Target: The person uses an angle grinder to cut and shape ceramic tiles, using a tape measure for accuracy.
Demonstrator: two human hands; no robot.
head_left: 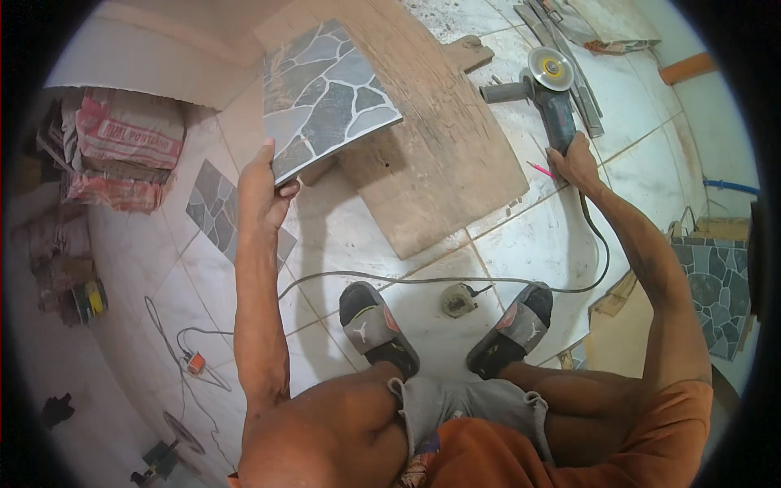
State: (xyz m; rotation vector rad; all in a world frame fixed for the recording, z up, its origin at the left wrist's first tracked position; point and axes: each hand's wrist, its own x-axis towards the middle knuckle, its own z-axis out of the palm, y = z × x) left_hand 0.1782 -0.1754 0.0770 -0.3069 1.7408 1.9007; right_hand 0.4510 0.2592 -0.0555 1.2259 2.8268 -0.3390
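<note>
My left hand (262,185) grips the near corner of a grey stone-patterned tile (329,104), thumb on top and fingers curled beneath. The tile is raised and tilted over a worn wooden board (455,175); what supports its far side is hidden. My right hand (578,165) is wrapped round the rear body of an angle grinder (556,114). Its pale cutting disc (551,68) faces up and its side handle points left. Just left of that hand lies a pink pencil (540,169). The grinder's black cord (439,281) curves across the floor before my feet.
A cut piece of patterned tile (213,199) lies left of my forearm. Cement bags (130,134) are stacked at the far left, and an orange plug connection (195,363) sits among loose cables. Metal bars (582,89) lie beyond the grinder. Another patterned tile (716,285) stands at the right.
</note>
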